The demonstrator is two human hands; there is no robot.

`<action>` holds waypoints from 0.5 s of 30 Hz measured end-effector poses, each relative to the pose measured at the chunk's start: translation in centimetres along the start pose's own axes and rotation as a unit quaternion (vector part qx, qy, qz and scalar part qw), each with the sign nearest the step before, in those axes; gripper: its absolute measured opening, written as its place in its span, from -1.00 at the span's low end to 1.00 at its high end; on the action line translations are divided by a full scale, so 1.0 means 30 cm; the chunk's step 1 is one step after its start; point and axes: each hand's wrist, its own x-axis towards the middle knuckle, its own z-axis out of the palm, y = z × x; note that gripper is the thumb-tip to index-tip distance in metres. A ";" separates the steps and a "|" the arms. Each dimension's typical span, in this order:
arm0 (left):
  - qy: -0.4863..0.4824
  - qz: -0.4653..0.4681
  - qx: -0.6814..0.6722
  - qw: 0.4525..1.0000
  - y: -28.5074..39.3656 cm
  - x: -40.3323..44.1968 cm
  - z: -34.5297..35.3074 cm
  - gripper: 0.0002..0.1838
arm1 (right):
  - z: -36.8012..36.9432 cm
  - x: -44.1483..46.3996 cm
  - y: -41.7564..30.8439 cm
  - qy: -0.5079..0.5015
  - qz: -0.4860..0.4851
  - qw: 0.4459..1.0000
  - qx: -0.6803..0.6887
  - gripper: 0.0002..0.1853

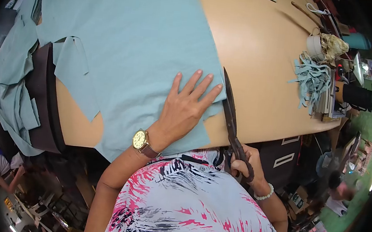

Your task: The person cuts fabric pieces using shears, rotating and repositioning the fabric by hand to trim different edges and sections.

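Observation:
Light blue-green fabric (143, 46) lies spread on the tan table, reaching over its front edge. Flat on it, with fingers spread, rests my left hand (186, 109), close to the cloth's right edge. My right hand (250, 161) grips the handles of large dark scissors (230, 115) at the front edge of the table. Their blades point away from me and lie along the fabric's right edge, beside my left fingertips. I cannot tell whether cloth is between the blades.
More blue-green cloth (14, 79) hangs in folds at the left by a dark panel (47, 104). On the right are a pile of fabric strips (311, 80), a white cup (316, 48) and a wooden stick (307, 15). Other people are in the background.

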 end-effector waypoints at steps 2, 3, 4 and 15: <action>-0.006 0.004 0.001 1.000 0.006 0.000 -0.008 -0.54 | 0.002 0.011 -0.011 0.000 -0.002 1.000 -0.009 -0.69; -0.006 0.005 -0.003 1.000 0.010 0.000 -0.011 -0.54 | 0.006 0.016 -0.020 0.003 0.000 1.000 -0.010 -0.69; -0.005 0.005 -0.007 1.000 0.016 -0.002 -0.014 -0.54 | 0.014 0.021 -0.030 0.005 0.001 1.000 -0.011 -0.69; -0.001 0.010 -0.046 0.999 0.040 -0.029 -0.030 -0.52 | 0.046 0.045 -0.036 0.024 -0.014 1.000 -0.002 -0.71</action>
